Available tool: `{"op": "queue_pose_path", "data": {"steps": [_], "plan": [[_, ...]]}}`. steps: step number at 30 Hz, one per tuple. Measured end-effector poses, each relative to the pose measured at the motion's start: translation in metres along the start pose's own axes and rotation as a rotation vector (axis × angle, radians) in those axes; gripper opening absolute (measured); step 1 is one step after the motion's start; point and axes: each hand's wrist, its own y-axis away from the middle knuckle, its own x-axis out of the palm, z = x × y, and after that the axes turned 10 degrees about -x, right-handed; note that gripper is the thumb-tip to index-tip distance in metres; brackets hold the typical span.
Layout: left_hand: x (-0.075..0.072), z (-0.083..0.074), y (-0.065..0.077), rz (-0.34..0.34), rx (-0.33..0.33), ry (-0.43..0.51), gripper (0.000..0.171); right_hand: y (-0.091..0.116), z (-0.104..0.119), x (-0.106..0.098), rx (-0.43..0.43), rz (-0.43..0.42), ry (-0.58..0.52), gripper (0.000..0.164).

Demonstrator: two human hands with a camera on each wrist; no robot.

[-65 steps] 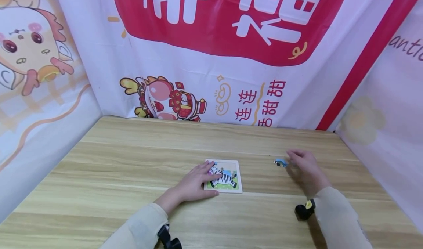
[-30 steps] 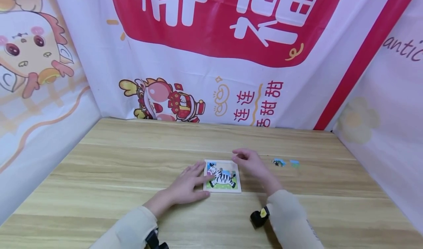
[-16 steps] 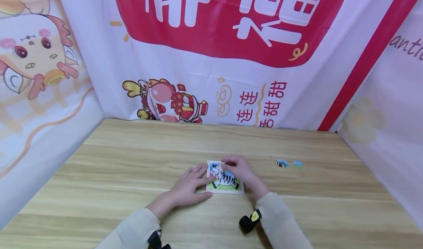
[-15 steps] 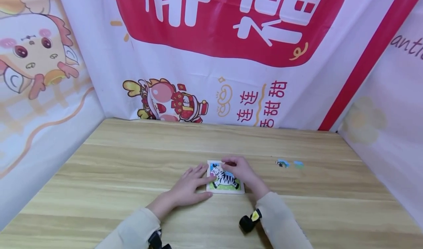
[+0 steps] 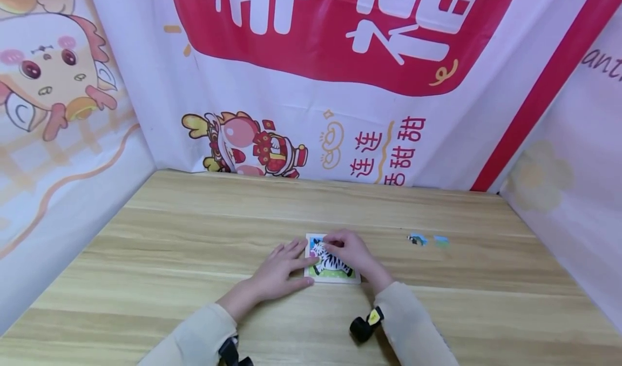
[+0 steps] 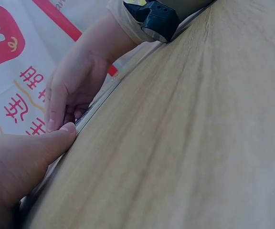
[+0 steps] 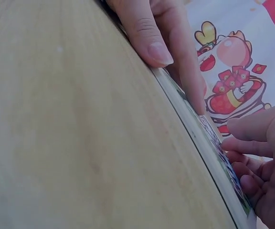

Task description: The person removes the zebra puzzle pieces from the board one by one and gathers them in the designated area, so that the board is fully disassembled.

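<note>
A small square zebra puzzle (image 5: 335,273) in a pale frame lies on the table. My left hand (image 5: 278,274) rests along its left side, fingers spread, with the index finger reaching over the picture. Over the puzzle's upper right part, my right hand (image 5: 353,251) pinches with thumb and index finger; a puzzle piece there is mostly hidden by the fingers. The right wrist view shows the curled fingers of the right hand (image 7: 271,162) low at the puzzle frame (image 7: 192,131), facing the left hand (image 7: 168,43). Both hands nearly meet in the left wrist view.
Two loose puzzle pieces lie to the right: one blue with dark marks (image 5: 417,239), one blue and green (image 5: 441,241). A printed cloth (image 5: 272,85) hangs behind the wood-grain table (image 5: 194,220). Black wrist cameras (image 5: 362,328) sit on both sleeves.
My right hand has moved left from beside the loose pieces to the puzzle's upper right and stays there. My left hand has kept its place at the puzzle's left side.
</note>
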Motion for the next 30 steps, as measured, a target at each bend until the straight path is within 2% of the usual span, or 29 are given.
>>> {"op": "queue_pose_path", "data": {"steps": [6,19,27,30], "plan": [[-0.001,0.000,-0.001,0.017,-0.010,0.003,0.048,-0.003,0.005,0.000,0.045,0.001,0.019,0.023],[-0.005,-0.002,-0.001,0.043,-0.019,0.017,0.046,-0.005,0.007,0.001,0.061,0.017,-0.020,0.022],[-0.006,-0.002,-0.002,0.036,-0.004,0.017,0.045,-0.006,0.013,0.002,0.048,0.037,0.002,0.017],[-0.005,-0.001,-0.002,0.033,-0.001,0.017,0.045,-0.005,0.015,0.003,0.071,0.034,0.009,0.015]]}}
